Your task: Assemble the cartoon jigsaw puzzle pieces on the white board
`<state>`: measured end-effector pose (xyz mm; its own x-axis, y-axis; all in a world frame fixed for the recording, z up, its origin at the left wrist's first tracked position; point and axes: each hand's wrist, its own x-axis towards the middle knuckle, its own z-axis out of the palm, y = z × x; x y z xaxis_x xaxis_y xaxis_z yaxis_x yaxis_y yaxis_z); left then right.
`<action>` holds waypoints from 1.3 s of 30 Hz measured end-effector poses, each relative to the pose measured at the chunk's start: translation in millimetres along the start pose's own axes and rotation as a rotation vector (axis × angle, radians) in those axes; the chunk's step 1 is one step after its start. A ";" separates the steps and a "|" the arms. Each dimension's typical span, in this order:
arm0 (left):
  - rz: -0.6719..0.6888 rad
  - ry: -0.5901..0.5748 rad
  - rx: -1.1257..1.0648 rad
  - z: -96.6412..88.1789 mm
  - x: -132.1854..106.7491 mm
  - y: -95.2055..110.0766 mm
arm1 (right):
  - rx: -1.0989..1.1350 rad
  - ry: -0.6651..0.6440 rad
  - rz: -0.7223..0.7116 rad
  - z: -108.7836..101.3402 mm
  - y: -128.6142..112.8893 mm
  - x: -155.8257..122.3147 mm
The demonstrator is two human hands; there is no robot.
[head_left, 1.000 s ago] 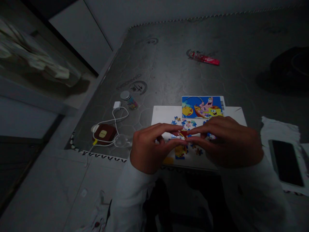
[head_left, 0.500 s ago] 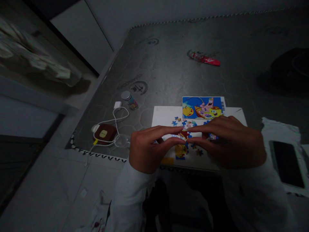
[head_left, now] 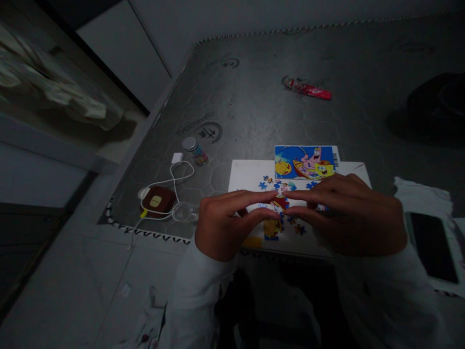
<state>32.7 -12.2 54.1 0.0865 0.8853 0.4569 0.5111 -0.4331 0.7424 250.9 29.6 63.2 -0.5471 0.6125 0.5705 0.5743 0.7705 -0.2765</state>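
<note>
Between the fingertips of my left hand and my right hand are joined jigsaw pieces with a red patch. Thumb and forefinger of each hand grip them from opposite sides, above a white board. Nearer me lies a joined yellow-and-blue section. Loose puzzle pieces lie beside it, and more blue pieces sit beyond my fingers. A blue picture card with cartoon figures rests at the board's far edge. My right hand hides part of the board and some pieces.
Left of the board are a small lidded tube, a white charger with its cable, a brown box and a clear cup. A phone lies at right. Farther off are a red wrapper and a dark round object.
My right hand has shifted slightly to the right, and a little more of the red jigsaw pieces shows between the fingertips. The things on the table stay where they were.
</note>
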 end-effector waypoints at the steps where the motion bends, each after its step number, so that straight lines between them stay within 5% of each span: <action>1: -0.001 -0.005 -0.003 0.0 0.2 -0.2 | -0.001 -0.005 -0.008 -1.1 0.5 0.9; 39: 0.146 0.023 0.046 -0.1 -0.2 -1.4 | -0.014 -0.043 -0.017 -2.1 -0.5 0.9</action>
<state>31.9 -11.8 53.0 0.1434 0.8094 0.5695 0.5334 -0.5479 0.6444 251.4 29.4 65.5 -0.5825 0.6066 0.5410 0.5729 0.7786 -0.2561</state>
